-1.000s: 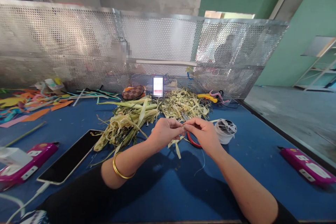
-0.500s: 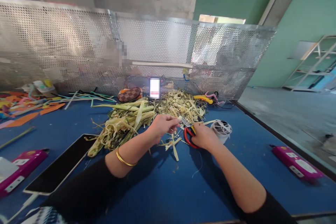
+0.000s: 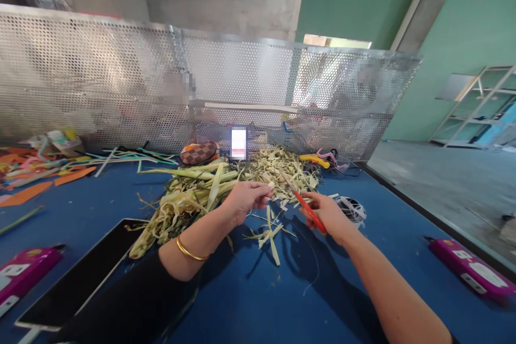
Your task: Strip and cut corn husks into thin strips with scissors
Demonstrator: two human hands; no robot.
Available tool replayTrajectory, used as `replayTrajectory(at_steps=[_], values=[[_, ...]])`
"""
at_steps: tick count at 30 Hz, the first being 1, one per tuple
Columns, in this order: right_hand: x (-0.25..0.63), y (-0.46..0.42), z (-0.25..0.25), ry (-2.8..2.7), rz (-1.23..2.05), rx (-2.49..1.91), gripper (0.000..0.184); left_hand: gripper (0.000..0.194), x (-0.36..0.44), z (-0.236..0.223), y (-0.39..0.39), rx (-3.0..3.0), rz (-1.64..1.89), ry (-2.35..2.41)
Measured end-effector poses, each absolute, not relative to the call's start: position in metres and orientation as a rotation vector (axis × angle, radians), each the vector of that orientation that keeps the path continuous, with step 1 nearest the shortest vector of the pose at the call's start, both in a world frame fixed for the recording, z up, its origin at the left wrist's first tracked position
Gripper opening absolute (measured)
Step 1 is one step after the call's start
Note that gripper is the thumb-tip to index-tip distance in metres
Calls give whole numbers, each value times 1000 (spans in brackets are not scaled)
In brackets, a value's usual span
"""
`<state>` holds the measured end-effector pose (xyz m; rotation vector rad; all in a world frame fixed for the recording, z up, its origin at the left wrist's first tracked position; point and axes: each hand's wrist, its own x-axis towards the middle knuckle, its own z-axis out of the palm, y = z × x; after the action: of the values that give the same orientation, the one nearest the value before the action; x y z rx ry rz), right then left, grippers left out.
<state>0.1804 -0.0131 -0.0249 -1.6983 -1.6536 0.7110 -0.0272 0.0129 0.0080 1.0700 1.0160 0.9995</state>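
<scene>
My left hand [image 3: 246, 201] pinches a small pale piece of husk [image 3: 271, 186] between thumb and fingertips. To its right, my right hand [image 3: 324, 215] holds red-handled scissors [image 3: 309, 212], their blades pointing up and left, apart from the piece. Below the hands, several narrow husk strips [image 3: 269, 236] lie crossed on the blue table. A heap of cut husk scraps [image 3: 278, 169] spreads just beyond the hands. Left of my left hand lies a bundle of long dried husks [image 3: 181, 204]. A roll of white string [image 3: 351, 209] sits beside my right hand, partly hidden by it.
A tablet [image 3: 80, 279] with a cable lies at the left, near a magenta box [image 3: 28, 277]. Another magenta box [image 3: 470, 270] is at the right. Behind stand a checkered pouch [image 3: 198, 153], a yellow tool [image 3: 314, 160] and a perforated metal screen [image 3: 237, 70].
The scissors have come away from the piece in my left hand and turned, with my right hand shifting slightly right. My left hand keeps its pinch. The camera view has tilted slightly.
</scene>
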Motion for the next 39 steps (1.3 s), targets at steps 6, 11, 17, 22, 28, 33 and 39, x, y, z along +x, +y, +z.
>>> replayTrajectory(at_steps=[6, 11, 17, 22, 28, 33, 39], values=[[167, -23, -17, -1437, 946, -1243, 57, 17, -30, 6, 17, 1123, 1024, 986], [165, -27, -14, -1531, 1083, -1175, 59, 16, -31, 5, 20, 1098, 1067, 946], [165, -31, -10, -1585, 1058, -1268, 55, 14, -33, 7, 22, 1062, 1144, 933], [163, -33, -9, -1671, 954, -1337, 49, 19, -34, 5, 24, 1103, 1168, 917], [162, -31, -9, -1631, 982, -1304, 48, 18, -35, 6, 23, 1177, 1134, 929], [162, -32, -7, -1598, 1016, -1307, 51, 19, -37, 10, 23, 1202, 1104, 928], [161, -32, -6, -1593, 1021, -1337, 57, 15, -40, 10, 25, 1190, 1062, 963]])
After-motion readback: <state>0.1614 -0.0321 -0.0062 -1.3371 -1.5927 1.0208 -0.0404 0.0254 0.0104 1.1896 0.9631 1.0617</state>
